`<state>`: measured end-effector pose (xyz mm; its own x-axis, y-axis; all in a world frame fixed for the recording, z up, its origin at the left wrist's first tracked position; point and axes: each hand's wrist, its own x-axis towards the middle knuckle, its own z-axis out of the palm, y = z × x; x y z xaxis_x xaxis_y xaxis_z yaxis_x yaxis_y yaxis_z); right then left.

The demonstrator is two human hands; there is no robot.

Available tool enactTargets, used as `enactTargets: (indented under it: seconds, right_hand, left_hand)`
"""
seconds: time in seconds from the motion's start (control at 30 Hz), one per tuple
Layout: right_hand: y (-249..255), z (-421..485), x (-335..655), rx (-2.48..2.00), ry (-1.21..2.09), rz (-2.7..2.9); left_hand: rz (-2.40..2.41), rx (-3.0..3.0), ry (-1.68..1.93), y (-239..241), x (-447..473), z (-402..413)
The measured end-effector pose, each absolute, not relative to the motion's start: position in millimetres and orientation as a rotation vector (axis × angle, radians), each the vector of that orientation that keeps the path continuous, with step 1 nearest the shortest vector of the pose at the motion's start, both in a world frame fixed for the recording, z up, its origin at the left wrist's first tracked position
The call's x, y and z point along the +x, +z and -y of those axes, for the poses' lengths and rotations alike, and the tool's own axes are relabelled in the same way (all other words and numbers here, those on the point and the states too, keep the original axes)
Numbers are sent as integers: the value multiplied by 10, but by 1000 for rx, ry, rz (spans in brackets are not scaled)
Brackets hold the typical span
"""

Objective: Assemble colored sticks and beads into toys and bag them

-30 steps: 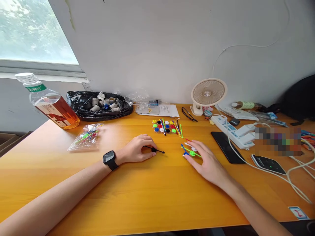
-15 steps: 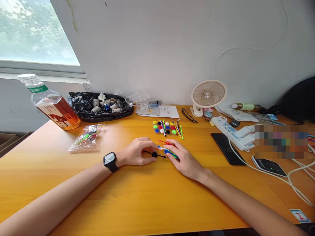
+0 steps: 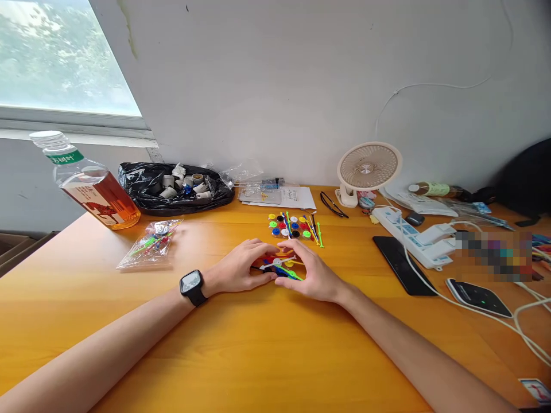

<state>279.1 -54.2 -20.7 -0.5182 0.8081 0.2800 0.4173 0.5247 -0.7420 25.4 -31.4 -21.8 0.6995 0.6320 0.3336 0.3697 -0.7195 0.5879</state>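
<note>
Several coloured plastic spinner arrows lie in a loose pile on the table between my hands. On top is a white spinner arrow (image 3: 276, 263), with a green spinner arrow (image 3: 293, 275) at its right and red, yellow, blue and black pieces partly hidden. My left hand (image 3: 243, 265) curves round the left side of the pile, thumb and fingers apart. From the other side my right hand (image 3: 316, 271) makes a matching curve, its thumb and fingertips close to those of my left hand. Both hands rest low at the table, and neither visibly pinches a piece.
Beyond my hands sit coloured round spinner bases (image 3: 289, 226) with slim arrows among them. A clear bag of pieces (image 3: 150, 245), a tea bottle (image 3: 101, 198) and a black plastic bag (image 3: 142, 201) are leftward. Rightward lie a phone (image 3: 402, 265), power strip (image 3: 415, 238) and fan (image 3: 368, 166).
My right hand has shifted from over the coloured arrows to their right side, bringing them left against my left hand. The black arrow is now mostly covered by the pile.
</note>
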Motion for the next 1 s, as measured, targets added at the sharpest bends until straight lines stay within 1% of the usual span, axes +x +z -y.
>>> enactTargets:
  seconds: [0.17,0.5,1.0]
  right_hand:
    - [-208,523,2887,-1021,849,2150]
    - [-261,491,2873,-910,729,2157]
    - [-269,503,2861,-922,650,2153]
  left_hand:
    - [-765,2438,709,-207,261,304]
    - [-805,2385,756,-260,257,286]
    - [-816,2385,797,-283,270,301]
